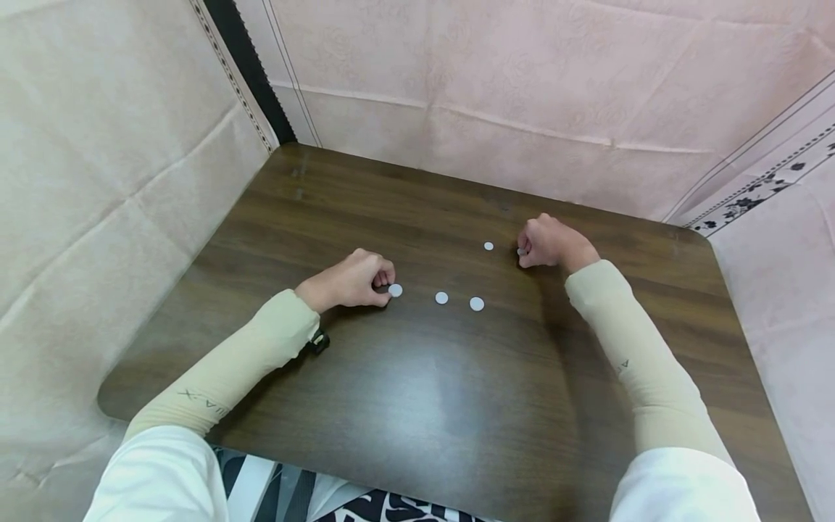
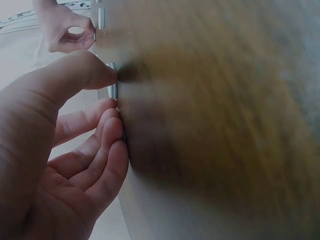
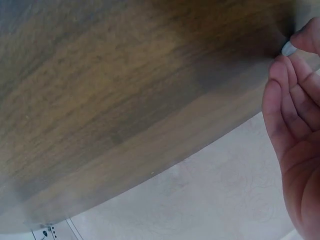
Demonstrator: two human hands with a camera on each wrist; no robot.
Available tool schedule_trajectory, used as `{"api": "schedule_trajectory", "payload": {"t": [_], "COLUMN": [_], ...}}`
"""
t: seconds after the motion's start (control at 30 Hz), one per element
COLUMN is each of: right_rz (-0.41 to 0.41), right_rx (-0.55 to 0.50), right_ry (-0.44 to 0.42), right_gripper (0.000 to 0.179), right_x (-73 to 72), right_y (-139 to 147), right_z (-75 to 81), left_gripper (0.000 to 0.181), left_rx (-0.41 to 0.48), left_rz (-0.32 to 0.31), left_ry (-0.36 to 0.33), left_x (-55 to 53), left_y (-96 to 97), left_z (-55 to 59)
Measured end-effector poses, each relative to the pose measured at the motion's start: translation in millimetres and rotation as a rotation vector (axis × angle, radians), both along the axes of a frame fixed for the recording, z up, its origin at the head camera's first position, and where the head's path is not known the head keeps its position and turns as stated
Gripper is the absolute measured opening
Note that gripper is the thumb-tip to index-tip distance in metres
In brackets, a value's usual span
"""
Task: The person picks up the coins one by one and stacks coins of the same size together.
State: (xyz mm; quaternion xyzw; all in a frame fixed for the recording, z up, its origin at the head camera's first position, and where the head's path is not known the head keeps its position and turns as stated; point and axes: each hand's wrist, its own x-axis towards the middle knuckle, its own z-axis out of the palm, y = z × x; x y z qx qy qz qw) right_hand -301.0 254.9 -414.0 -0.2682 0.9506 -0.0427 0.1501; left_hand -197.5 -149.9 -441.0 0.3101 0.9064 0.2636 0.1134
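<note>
My left hand (image 1: 357,279) is low over the brown table (image 1: 417,406), left of the middle. Its thumb and forefinger pinch the rim of a flat silvery coin (image 1: 395,290); the left wrist view shows this coin (image 2: 112,82) edge-on between the fingertips. Farther back and to the right, my right hand (image 1: 551,243) grips another coin (image 1: 522,251) between thumb and fingertips, close to the tabletop. The fingers partly cover that coin (image 3: 288,48) in the right wrist view. A smaller coin (image 1: 488,246) lies just left of the right hand.
Between the hands, nearer the body, lie a coin (image 1: 441,297) and a larger coin (image 1: 477,304). Pale patterned cloth (image 1: 522,87) hangs behind the table's far edge and along both sides. A small black object (image 1: 318,341) sits under the left wrist.
</note>
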Motion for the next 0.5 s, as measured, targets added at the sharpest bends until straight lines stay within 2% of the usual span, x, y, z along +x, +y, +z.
{"api": "schedule_trajectory", "payload": {"t": [0.13,0.33,0.5], "right_rz": [-0.001,-0.015,-0.029], "right_rx": [0.015,0.024,0.034], "right_ry": [0.030,0.024,0.031], "right_gripper": [0.005,0.017,0.011], "right_x": [2.6,4.2,5.3], "right_y": [-1.1,-3.4,-2.2], "right_z": [-2.6,-2.6,-1.9], "left_gripper": [0.011,0.014,0.019], "left_rx": [0.004,0.005,-0.022], "left_rz": [-0.003,-0.009,-0.009], "left_ry": [-0.005,0.006,0.028], "left_x": [-0.8,-0.2,0.3], "left_y": [0.0,-0.3,-0.4], "left_z": [-1.7,-2.0,-2.0]}}
